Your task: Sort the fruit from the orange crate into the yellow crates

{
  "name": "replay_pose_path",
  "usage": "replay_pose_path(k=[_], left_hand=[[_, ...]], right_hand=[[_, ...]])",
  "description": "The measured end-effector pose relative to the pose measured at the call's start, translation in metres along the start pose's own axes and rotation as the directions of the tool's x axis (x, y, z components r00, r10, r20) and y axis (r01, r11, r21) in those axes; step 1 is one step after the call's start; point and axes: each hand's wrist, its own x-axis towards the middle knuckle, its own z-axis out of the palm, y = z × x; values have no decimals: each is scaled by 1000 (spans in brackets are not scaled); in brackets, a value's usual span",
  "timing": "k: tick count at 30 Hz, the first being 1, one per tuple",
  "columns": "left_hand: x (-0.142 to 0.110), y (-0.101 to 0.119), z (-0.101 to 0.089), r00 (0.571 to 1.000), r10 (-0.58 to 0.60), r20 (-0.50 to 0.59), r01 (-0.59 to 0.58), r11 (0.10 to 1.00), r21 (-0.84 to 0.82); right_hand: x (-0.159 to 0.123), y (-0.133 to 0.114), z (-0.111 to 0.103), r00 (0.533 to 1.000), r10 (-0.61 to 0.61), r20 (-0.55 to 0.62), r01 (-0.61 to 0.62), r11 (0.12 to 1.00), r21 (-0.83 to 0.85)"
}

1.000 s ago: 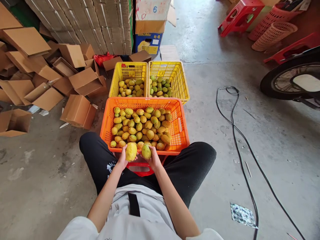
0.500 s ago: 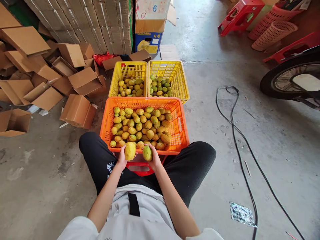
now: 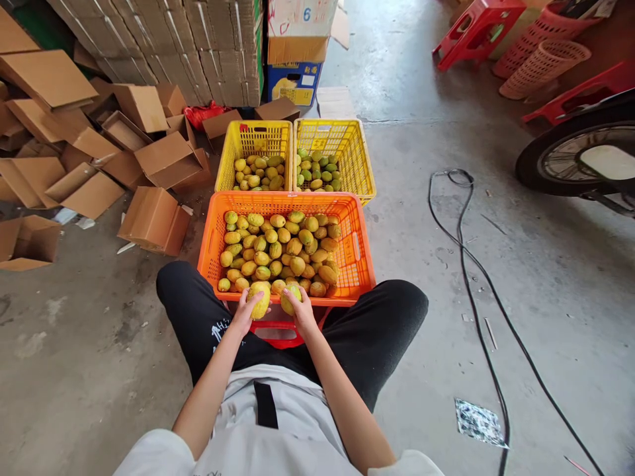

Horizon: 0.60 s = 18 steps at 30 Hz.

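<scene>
My left hand (image 3: 245,312) is closed round a yellow oval fruit (image 3: 259,301) with a bumpy-looking skin. Beside it, my right hand (image 3: 301,311) grips a yellow-green oval fruit (image 3: 290,301), thumb lying across its top. Both hands are just over the near rim of an orange plastic crate (image 3: 360,284). Inside that crate lie many similar yellow, green and orange-tinged fruits (image 3: 275,250). Behind it stand a left yellow crate (image 3: 225,162) with mostly yellow fruits (image 3: 255,173) and a right yellow crate (image 3: 364,162) with greener fruits (image 3: 317,170).
Cardboard boxes (image 3: 153,218) lie heaped on the left, below stacked flat cardboard (image 3: 198,53). A looped black cable (image 3: 461,244) runs over the concrete floor on the right. Beyond it are a motorcycle wheel (image 3: 560,158), a red stool (image 3: 479,30) and pink baskets (image 3: 543,66).
The fruit in my right hand has been turned, so a yellower side shows instead of the green one. The left fruit has tilted slightly. Both hands stay at the crate's near rim.
</scene>
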Motion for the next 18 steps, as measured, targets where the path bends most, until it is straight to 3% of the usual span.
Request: replay_pose_path(k=[3, 7, 18], left_hand=[[1, -1, 0, 998, -6, -60, 6, 1000, -4], [3, -3, -1, 993, -22, -118, 19, 1000, -24], [7, -3, 0, 999, -44, -30, 39, 989, -141]], right_hand=[[1, -2, -1, 1000, -2, -7, 3, 999, 41], [1, -5, -1, 996, 84, -9, -82, 993, 90], [1, -15, -1, 957, 288, -22, -280, 944, 175]])
